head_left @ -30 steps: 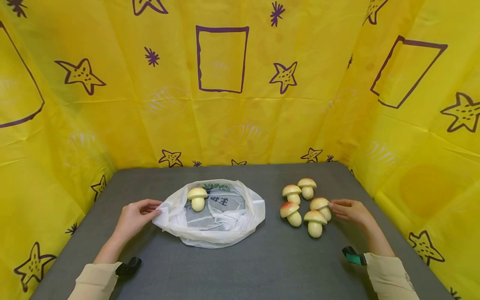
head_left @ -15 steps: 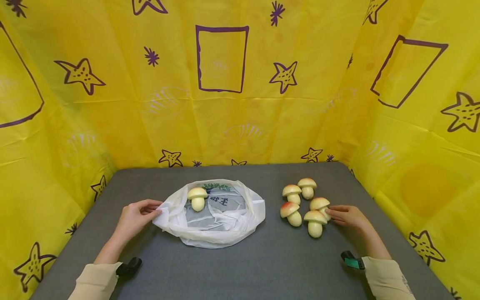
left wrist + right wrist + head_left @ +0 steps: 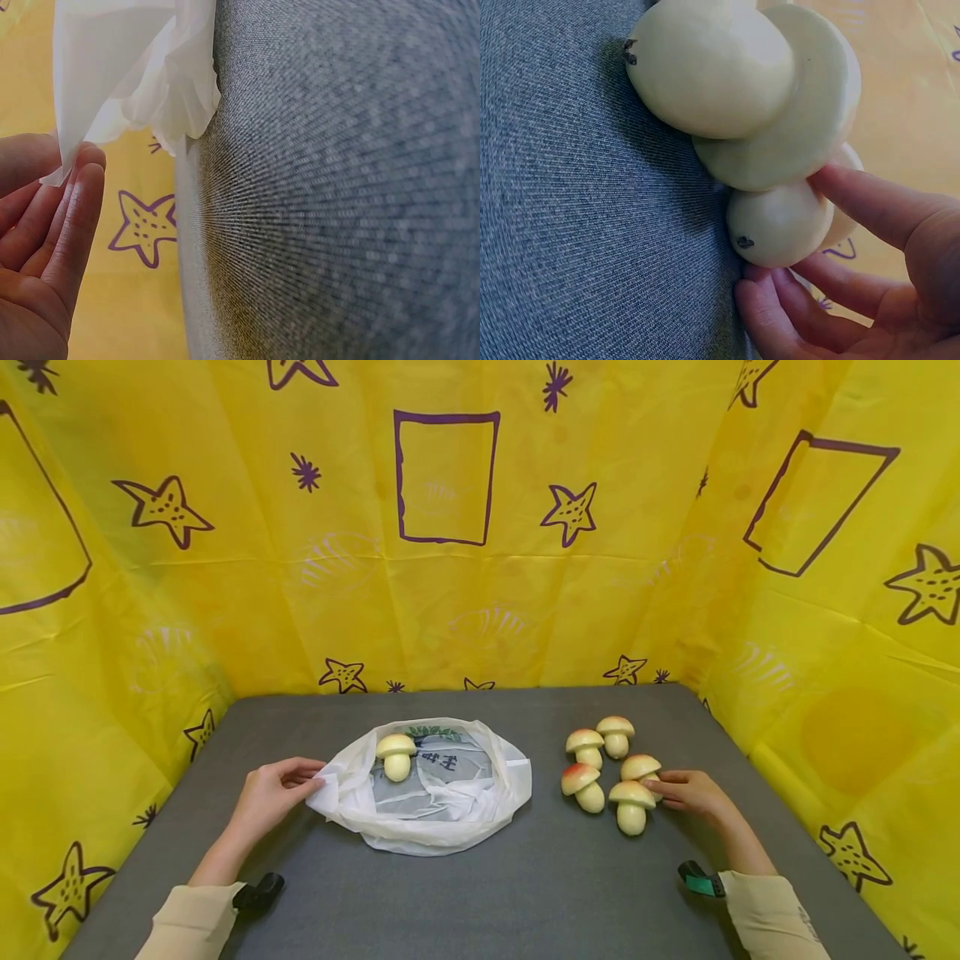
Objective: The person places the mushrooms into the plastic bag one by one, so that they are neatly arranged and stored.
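Note:
My left hand point(image 3: 272, 795) pinches the left edge of a white plastic bag point(image 3: 438, 837) between thumb and fingers. The bag lies with its mouth spread, and one toy mushroom point(image 3: 397, 758) is inside at its left. My right hand point(image 3: 693, 795) is at the rightmost toy mushroom point(image 3: 639, 767) of a group, cream with an orange-tinged cap. In the right wrist view, thumb and fingers sit on either side of that mushroom's stem point(image 3: 776, 229). A nearer mushroom point(image 3: 712, 71) overlaps it there.
Beside the gripped one stand a front mushroom point(image 3: 632, 817), a red-capped mushroom point(image 3: 582, 787) and two mushrooms farther back, one of them the rearmost mushroom point(image 3: 616, 737). All rest on a dark grey table point(image 3: 480, 910). Yellow patterned cloth point(image 3: 480, 610) encloses the back and sides.
My right hand has moved slightly left, from beside the rightmost mushroom's cap to around its stem. The left hand and the bag have stayed put.

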`<action>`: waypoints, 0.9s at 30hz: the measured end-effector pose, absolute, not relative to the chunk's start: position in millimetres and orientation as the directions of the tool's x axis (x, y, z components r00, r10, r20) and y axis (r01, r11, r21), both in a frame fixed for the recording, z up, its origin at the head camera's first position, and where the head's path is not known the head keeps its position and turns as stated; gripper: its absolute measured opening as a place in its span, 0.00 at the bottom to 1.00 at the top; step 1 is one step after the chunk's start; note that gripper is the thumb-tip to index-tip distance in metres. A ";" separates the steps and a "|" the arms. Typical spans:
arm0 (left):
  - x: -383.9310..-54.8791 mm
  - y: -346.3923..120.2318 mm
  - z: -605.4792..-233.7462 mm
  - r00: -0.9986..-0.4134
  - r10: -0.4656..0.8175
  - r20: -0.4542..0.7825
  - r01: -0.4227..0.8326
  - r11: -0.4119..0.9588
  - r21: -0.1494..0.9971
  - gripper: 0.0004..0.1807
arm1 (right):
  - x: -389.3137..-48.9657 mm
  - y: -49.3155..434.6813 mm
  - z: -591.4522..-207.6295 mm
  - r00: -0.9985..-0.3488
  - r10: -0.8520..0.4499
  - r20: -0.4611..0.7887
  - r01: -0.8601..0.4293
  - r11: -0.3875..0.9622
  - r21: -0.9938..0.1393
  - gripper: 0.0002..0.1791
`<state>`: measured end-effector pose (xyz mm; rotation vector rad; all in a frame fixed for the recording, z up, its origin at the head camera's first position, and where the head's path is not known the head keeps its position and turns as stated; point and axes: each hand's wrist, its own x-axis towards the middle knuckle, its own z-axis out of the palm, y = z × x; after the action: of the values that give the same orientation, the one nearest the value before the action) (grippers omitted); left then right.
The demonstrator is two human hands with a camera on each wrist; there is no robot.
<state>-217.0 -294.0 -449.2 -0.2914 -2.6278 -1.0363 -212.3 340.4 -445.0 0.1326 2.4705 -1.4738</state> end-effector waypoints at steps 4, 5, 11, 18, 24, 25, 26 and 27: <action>-217.2 -293.8 -449.2 -0.933 0.076 0.351 0.295 0.718 0.630 0.11 | -213.5 339.6 -445.7 -0.961 -0.058 -0.269 0.210 0.479 -0.852 0.38; -217.1 -294.0 -449.1 -0.933 0.076 0.351 0.295 0.717 0.631 0.11 | -213.7 339.6 -445.6 -0.961 -0.057 -0.271 0.211 0.479 -0.852 0.38; -217.2 -294.7 -450.0 -0.932 0.075 0.355 0.299 0.715 0.633 0.11 | -214.5 339.4 -446.0 -0.960 -0.059 -0.275 0.213 0.486 -0.848 0.39; -216.3 -294.8 -450.2 -0.930 0.071 0.361 0.301 0.710 0.636 0.11 | -215.0 340.0 -445.1 -0.960 -0.037 -0.276 0.223 0.487 -0.844 0.38; -215.0 -293.9 -449.1 -0.932 0.068 0.356 0.296 0.709 0.640 0.11 | -212.2 339.8 -439.9 -0.965 0.017 -0.264 0.234 0.518 -0.823 0.40; -214.9 -293.8 -448.8 -0.932 0.068 0.355 0.296 0.707 0.642 0.11 | -211.7 339.6 -438.6 -0.965 0.022 -0.262 0.236 0.516 -0.823 0.40; -214.8 -293.7 -448.6 -0.932 0.067 0.355 0.296 0.706 0.644 0.11 | -211.2 339.4 -437.3 -0.966 0.019 -0.258 0.230 0.519 -0.823 0.40; -214.8 -293.5 -448.5 -0.933 0.066 0.355 0.295 0.705 0.645 0.11 | -210.8 339.3 -435.8 -0.967 0.017 -0.255 0.226 0.524 -0.821 0.40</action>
<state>-214.8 -293.5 -448.5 -0.2840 -2.6086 -1.0637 -210.8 339.3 -435.8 0.2070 2.5482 -1.4210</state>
